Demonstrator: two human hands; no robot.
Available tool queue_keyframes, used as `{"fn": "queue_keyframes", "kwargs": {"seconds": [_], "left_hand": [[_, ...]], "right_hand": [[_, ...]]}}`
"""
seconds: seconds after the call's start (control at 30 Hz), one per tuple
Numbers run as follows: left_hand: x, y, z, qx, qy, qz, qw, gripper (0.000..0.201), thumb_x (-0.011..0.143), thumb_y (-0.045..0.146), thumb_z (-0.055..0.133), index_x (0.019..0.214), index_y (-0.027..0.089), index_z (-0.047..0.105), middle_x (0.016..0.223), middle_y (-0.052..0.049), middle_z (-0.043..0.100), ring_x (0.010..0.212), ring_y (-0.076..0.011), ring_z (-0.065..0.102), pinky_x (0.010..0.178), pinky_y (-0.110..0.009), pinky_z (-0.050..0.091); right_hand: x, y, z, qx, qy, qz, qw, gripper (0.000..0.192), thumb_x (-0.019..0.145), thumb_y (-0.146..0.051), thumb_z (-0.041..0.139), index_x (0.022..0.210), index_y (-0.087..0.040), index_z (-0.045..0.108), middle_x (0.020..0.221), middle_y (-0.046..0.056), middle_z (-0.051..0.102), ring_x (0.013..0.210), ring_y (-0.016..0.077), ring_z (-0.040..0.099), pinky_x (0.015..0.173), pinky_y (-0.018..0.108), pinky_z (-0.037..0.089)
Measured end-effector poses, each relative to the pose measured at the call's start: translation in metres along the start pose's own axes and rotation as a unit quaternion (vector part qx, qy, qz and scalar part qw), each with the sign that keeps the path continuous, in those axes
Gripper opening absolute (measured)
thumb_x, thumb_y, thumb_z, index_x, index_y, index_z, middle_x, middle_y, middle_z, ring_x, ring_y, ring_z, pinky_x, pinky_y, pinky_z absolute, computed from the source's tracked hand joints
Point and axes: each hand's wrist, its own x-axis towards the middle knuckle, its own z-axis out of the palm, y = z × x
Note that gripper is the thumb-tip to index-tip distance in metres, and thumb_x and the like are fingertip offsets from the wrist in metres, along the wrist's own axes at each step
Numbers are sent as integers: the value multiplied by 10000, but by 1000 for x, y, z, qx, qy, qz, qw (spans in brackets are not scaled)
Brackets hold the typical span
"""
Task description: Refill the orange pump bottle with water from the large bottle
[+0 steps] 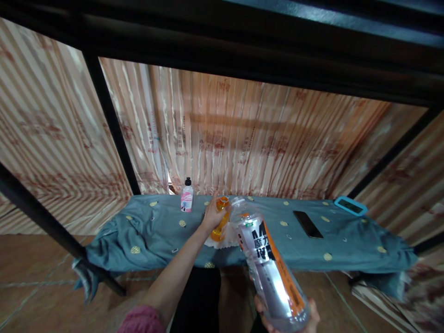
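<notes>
The left hand [210, 215] is gripping the orange bottle [221, 225] upright on the desk [156, 236]. The right hand [294, 319] is clasping the big bottle [268, 268] tilted, its open mouth just beside the orange one. Pouring seems underway; next, mouths need aligning.

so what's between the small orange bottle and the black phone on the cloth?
Head view: only the neck of the big clear bottle crosses between the orange bottle and phone; otherwise bare teal cloth.
</notes>
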Motion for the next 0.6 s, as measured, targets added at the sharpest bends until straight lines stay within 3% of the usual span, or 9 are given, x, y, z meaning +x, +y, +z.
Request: {"fn": "queue_keyframes", "kwargs": {"seconds": [0.1,0.2,0.3,0.4,0.47,0.53,0.6], "left_hand": [[-20,-5,-11,-55,43,-1,998,775,699,473,792,1369,179,536,1452,-169,556,1416,-361,448,1206,-510,308],[-62,-10,-27,-151,88,-48,983,728,767,579,704,1369,208,532,1504,-151,511,1444,-342,415,1213,-516,294],[-114,-6,-39,-261,74,-92,958,709,775,639,673,1341,224,571,1453,-129,570,1407,-330,469,1189,-484,355],[-156,11,-44,-324,9,-109,940,678,742,632,721,1254,194,647,1350,-138,648,1335,-354,538,1141,-467,420],[-171,23,-45,-346,-15,-115,931,682,735,637,731,1239,183,657,1287,-136,682,1277,-357,579,1114,-452,443],[-177,30,-47,-347,11,-132,928,662,706,616,770,1199,184,673,1216,-118,712,1193,-341,628,1047,-416,491],[-178,31,-52,-350,47,-165,921,656,657,608,806,1140,178,691,1110,-103,742,1073,-319,677,938,-385,545]], "right_hand": [[-1,8,3,5,1,8,1000,590,501,-700,844,852,-225,833,938,169,813,596,261,734,378,241,483],[1,18,4,3,-17,15,1000,624,505,-709,836,922,-245,832,953,165,813,611,267,730,391,248,475],[8,33,1,-12,-46,28,998,596,538,-710,820,939,-269,828,952,131,818,649,289,745,420,269,488],[15,51,-4,-25,-76,56,995,542,576,-699,808,921,-282,825,894,96,822,694,286,756,469,293,520],[20,64,-9,-32,-95,72,992,497,592,-702,796,831,-268,826,831,92,817,741,300,755,535,352,564],[26,77,-15,-36,-107,86,990,442,576,-675,819,746,-267,814,804,85,812,832,335,749,652,438,601],[31,88,-21,-46,-125,94,987,389,580,-591,854,815,-284,812,909,69,816,938,337,736,790,474,594]]}}
